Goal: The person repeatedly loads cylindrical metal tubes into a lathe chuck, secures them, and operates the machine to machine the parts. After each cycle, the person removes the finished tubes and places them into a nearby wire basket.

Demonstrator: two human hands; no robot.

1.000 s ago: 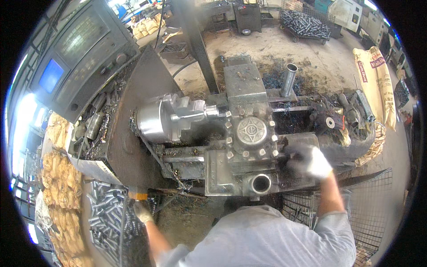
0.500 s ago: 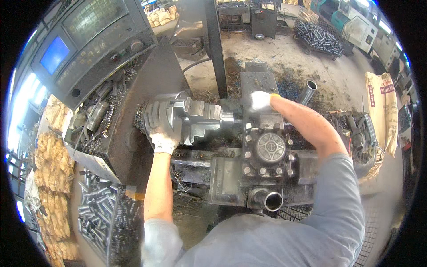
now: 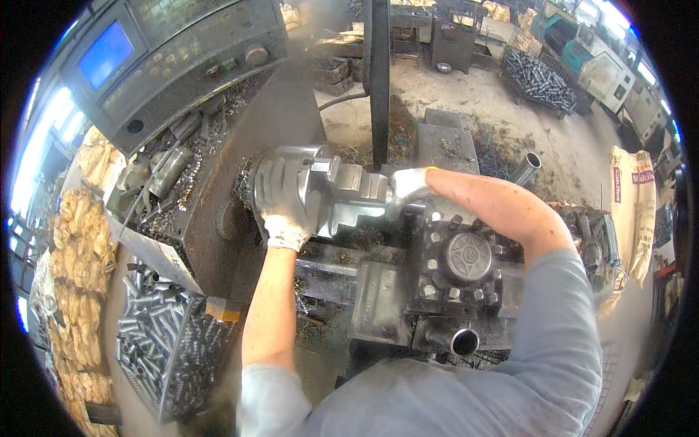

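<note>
Chuck [image 3: 348, 182], lying left to right at the left end of the lathe [image 3: 382, 298]; under left hand [image 3: 287, 200], fingers apart; beside right hand [image 3: 406, 189] at right tip, can't tell if gripping.

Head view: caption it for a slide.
Gloved left hand on a lathe chuck, gloved right hand at its stepped jaws, beside a bolted tool post.

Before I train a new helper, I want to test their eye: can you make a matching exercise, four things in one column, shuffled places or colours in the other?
1. left grip
2. right grip
3. screen
4. wire cart

A. at upper right, loaded with metal parts
B. spread on the round chuck
C. glowing blue
D. at the right-hand end of the chuck's jaws

Pairs: 1-B, 2-D, 3-C, 4-A
</note>
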